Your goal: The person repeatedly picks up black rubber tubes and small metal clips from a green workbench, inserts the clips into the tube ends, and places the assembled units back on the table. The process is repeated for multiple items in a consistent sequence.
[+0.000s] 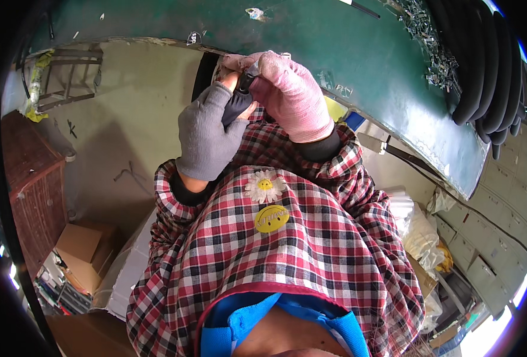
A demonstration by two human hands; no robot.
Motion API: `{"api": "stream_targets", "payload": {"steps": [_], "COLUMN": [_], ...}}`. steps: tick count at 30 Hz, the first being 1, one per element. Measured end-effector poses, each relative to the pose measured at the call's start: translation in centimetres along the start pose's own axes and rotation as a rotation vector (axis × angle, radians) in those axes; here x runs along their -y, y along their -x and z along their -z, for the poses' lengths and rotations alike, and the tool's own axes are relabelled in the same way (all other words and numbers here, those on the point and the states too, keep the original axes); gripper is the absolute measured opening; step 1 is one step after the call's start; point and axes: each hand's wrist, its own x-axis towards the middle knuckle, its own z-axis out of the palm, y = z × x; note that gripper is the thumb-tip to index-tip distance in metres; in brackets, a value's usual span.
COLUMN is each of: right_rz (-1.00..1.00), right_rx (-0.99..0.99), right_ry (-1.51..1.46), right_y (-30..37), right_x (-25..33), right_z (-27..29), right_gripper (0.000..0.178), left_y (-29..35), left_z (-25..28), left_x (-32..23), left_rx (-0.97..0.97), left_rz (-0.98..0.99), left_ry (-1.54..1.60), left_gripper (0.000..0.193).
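My left hand (211, 128), in a grey glove with bare fingertips, is closed round a soft-looking black piece (237, 107). My right hand (293, 95), in a pink glove, pinches at the same spot from the other side, and both hands meet just off the near edge of the green table. Between the fingers shows a small dark, shiny part (248, 78); its kind is hard to make out. A black band-like length (204, 74) appears behind my left fingers, and whether it joins the held piece is hidden.
On the green table (311, 30) lies a heap of small metal clips (433, 53), beside several long black tubes (490, 71) hanging over its right end. A wooden stool (70, 77), a brown cabinet (34, 184) and a cardboard box (85, 250) stand left. Grey drawers (484, 238) line the right.
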Motion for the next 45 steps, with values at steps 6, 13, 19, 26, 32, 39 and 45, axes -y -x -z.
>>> {"api": "stream_targets", "payload": {"steps": [6, 13, 19, 26, 32, 39, 45], "right_rz": [-0.066, -0.088, -0.067, 0.018, 0.117, 1.01, 0.613], "right_rx": [0.009, -0.01, -0.012, -0.019, -0.068, -0.367, -0.146], "right_ry": [0.03, 0.305, 0.172, 0.094, 0.205, 1.72, 2.148], "right_y": [0.3, 0.6, 0.6, 0.8, 1.0, -3.6, -7.1], "right_x": [0.7, 1.8, 1.3, 0.1, 0.8, 12.1, 14.6], "right_z": [0.3, -0.7, -0.6, -0.8, -0.4, 3.0, 5.5], "right_gripper": [0.033, 0.03, 0.031, 0.033, 0.038, 0.014, 0.003], "left_y": [-0.1, 0.2, 0.1, -0.1, -1.8, -5.0, -4.8], "left_z": [0.3, 0.5, 0.1, 0.1, 0.6, 2.1, 1.6], "left_x": [-0.7, -0.6, -0.4, -0.7, -1.0, 0.5, 0.8], "left_rx": [-0.023, -0.03, -0.048, -0.015, 0.036, 0.119, 0.116], "left_rz": [-0.016, -0.026, -0.052, -0.039, -0.029, 0.118, 0.111], "left_ry": [-0.067, -0.127, -0.102, -0.17, -0.085, 0.004, -0.132], "left_gripper": [0.05, 0.053, 0.051, 0.049, 0.048, 0.048, 0.04]}}
